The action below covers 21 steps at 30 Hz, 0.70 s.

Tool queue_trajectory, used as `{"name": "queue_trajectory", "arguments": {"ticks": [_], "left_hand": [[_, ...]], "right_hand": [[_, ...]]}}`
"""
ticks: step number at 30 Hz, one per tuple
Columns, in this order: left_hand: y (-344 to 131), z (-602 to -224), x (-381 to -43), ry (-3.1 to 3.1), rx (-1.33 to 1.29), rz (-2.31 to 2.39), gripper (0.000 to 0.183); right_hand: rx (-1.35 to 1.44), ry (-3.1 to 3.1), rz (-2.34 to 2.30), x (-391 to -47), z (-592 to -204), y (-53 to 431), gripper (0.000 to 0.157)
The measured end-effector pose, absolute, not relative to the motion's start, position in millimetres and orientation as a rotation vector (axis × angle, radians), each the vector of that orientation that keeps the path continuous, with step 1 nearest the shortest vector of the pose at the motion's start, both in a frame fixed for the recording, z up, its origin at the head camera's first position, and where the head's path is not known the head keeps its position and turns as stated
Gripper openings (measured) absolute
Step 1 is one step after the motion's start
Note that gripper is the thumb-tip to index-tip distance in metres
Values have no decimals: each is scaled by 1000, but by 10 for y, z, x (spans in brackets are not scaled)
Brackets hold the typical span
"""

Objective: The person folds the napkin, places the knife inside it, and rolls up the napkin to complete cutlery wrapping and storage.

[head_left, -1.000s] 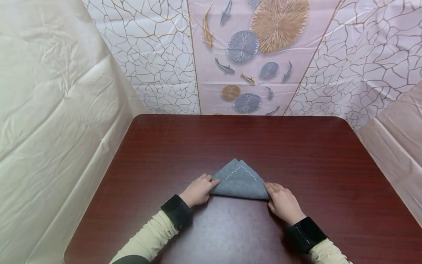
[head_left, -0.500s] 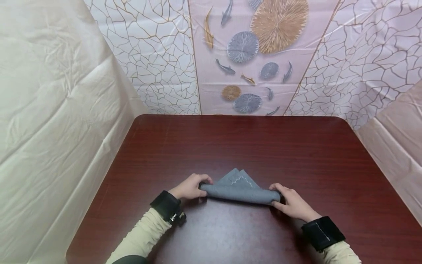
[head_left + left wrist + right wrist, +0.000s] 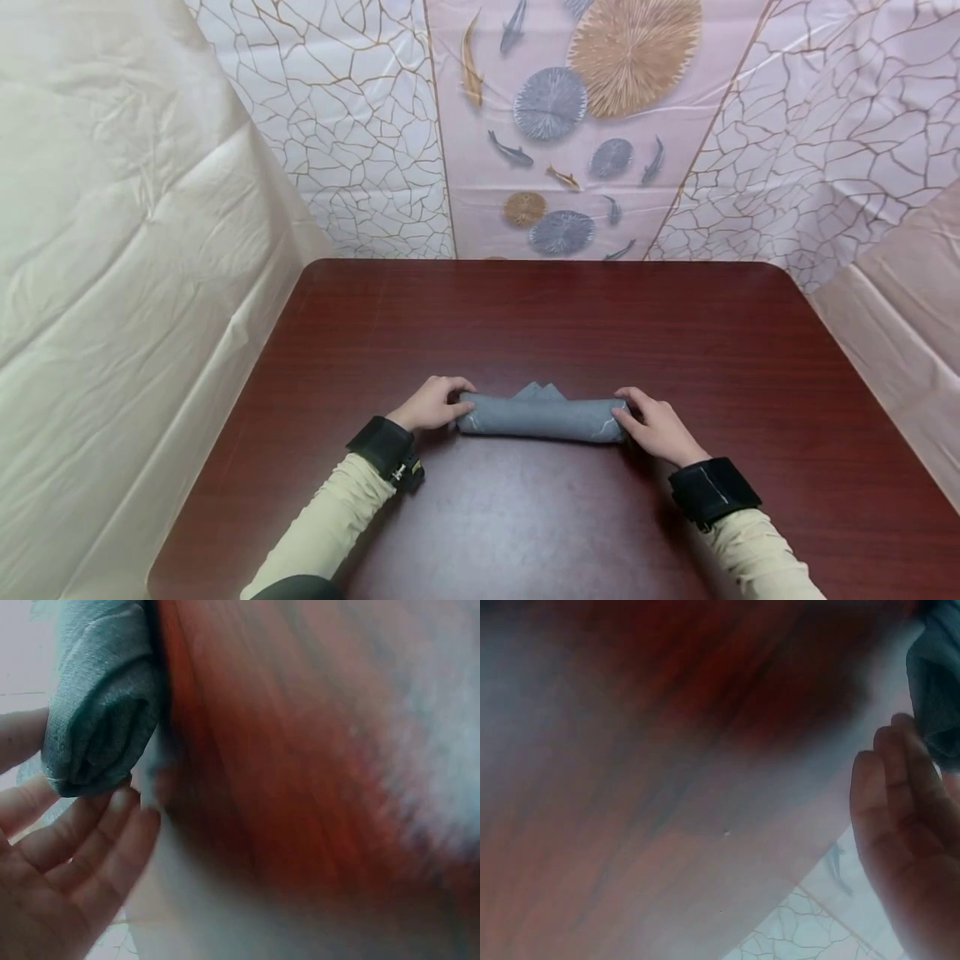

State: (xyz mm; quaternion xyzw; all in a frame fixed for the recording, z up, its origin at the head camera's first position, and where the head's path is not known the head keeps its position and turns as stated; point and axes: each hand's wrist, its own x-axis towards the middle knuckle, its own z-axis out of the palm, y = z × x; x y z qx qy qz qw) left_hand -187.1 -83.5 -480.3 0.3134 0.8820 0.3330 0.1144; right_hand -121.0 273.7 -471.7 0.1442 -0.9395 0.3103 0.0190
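Observation:
A grey-blue towel (image 3: 536, 417) lies rolled into a long bundle across the middle of the table, with two small pointed corners showing behind it. My left hand (image 3: 431, 404) holds its left end, thumb on the near side and a finger on the far side. At the right end, my right hand (image 3: 660, 427) grips the roll in much the same way. The left wrist view shows the coiled layers at the end of the towel (image 3: 112, 697), with the fingers (image 3: 94, 832) under it. In the right wrist view, only a dark end of the towel (image 3: 936, 697) shows beside the fingers.
A dark red-brown wooden table (image 3: 510, 325) with rounded far corners carries the towel. Patterned cloth (image 3: 562, 167) hangs behind the far edge, and cream sheets (image 3: 150, 292) hang at the sides. Black straps (image 3: 716, 493) wrap both wrists.
The folded triangular towel has been rolled away from me into a cylinder, leaving only its tips uncovered. Both hands first moved outward to the ends, then slightly forward with the roll.

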Motion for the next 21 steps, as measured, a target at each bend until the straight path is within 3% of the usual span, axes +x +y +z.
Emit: {"name": "queue_trajectory", "arguments": {"ticks": [12, 16, 21], "left_hand": [[-763, -4715, -1901, 2772, 811, 758, 24], [-674, -4680, -1796, 2936, 988, 575, 22], [-526, -4629, -1608, 2964, 1320, 332, 24]], "right_hand": [[309, -2951, 693, -1356, -4776, 2647, 26], [358, -2853, 566, -1322, -4781, 2578, 21], [647, -2624, 446, -1263, -4788, 2477, 17]]}}
